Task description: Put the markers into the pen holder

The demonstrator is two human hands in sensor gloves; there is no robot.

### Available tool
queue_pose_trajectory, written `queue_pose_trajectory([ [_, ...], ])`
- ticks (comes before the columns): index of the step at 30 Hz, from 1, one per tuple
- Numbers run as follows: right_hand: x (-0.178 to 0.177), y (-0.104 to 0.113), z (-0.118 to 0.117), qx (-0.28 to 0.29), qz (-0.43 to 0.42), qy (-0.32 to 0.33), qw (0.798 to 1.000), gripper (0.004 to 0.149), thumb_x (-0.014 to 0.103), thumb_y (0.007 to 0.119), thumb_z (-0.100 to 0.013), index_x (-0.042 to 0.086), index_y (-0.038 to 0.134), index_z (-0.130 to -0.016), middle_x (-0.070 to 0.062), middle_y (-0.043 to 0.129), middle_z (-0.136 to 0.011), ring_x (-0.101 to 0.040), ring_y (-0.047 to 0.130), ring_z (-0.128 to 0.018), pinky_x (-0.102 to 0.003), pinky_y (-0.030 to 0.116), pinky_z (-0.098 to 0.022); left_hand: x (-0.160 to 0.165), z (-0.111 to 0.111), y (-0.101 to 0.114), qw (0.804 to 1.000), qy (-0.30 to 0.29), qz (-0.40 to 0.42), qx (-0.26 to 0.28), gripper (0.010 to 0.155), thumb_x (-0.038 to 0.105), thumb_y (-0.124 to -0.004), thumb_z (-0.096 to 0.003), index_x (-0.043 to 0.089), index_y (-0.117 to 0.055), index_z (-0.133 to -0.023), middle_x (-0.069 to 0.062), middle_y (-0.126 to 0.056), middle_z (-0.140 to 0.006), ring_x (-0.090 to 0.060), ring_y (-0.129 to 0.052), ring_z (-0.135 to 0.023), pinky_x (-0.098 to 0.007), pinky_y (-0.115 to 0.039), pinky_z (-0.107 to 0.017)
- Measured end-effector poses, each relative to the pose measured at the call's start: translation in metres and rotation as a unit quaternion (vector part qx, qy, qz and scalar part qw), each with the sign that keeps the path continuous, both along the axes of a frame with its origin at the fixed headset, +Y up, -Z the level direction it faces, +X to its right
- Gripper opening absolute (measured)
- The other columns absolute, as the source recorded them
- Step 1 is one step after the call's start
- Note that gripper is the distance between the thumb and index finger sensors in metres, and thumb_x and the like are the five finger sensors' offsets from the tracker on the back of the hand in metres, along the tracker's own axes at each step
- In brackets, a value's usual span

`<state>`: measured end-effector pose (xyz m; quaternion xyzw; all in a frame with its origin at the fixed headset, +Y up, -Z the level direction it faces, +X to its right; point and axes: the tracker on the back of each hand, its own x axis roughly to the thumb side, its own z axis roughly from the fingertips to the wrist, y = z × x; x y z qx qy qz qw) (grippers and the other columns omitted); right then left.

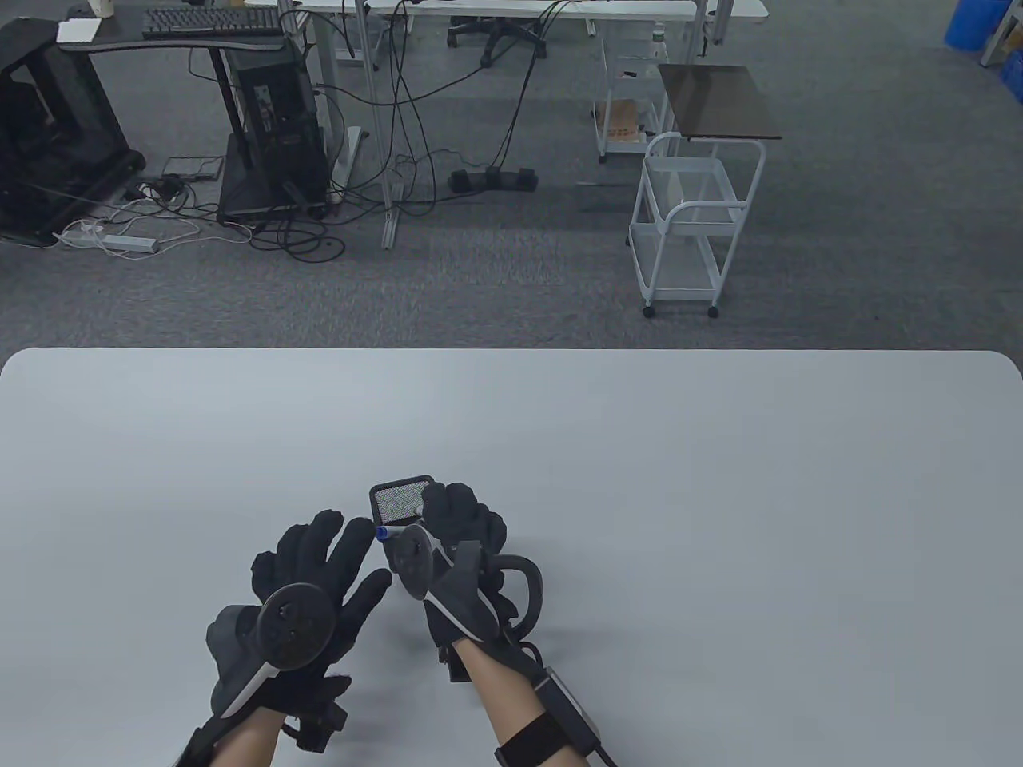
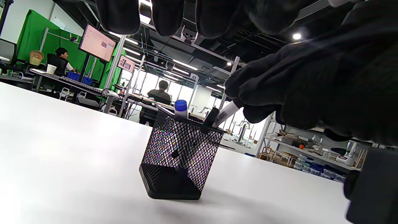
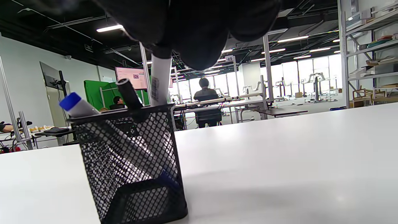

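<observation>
On the white desk (image 1: pixel 639 479), the black mesh pen holder (image 2: pixel 180 155) already kept a blue-capped marker (image 3: pixel 76 105) and a black-capped one (image 3: pixel 128 93). Right hand (image 1: pixel 463 519) pinched the white marker (image 3: pixel 160 81), half inserted; left hand (image 1: pixel 320 575) hovered open, empty.

Left hand (image 1: pixel 308 587): gloved, entering from the bottom edge, palm down, fingers (image 1: pixel 340 543) spread and extended forward, gripping nothing; tracker strapped across the back. Hovers just left of the right hand, fingertips close to it. Bare forearm visible below the glove cuff.

Right hand (image 1: pixel 455 527): gloved, fingers (image 3: pixel 199 46) curled downward and bunched, pinching the upper end of a white-barrelled marker (image 3: pixel 160 82) held near upright. Tracker on the back tilted toward the left hand. Forearm bare, with a black strap and a cabled unit near the wrist.
</observation>
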<state>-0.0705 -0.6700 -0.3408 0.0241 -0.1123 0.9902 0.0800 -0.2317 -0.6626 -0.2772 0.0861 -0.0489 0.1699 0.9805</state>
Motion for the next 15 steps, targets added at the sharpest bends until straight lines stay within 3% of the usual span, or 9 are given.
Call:
queue_pose_trajectory([
  [15, 0.017, 0.014, 0.002, 0.033, 0.016, -0.014, 0.999, 0.049, 0.034, 0.065, -0.066, 0.019, 0.057, -0.113, -0.016, 0.058, -0.115, -0.031, 0.078, -0.100, -0.054, 0.057, -0.075, 0.000, 0.001, 0.001, 1.000, -0.003, 0.005, 0.003, 0.065, 0.060, -0.061, -0.0604, 0.037, -0.049, -0.120, -0.009, -0.041, -0.131, -0.054, -0.044, -0.119, -0.076, -0.033, -0.080],
])
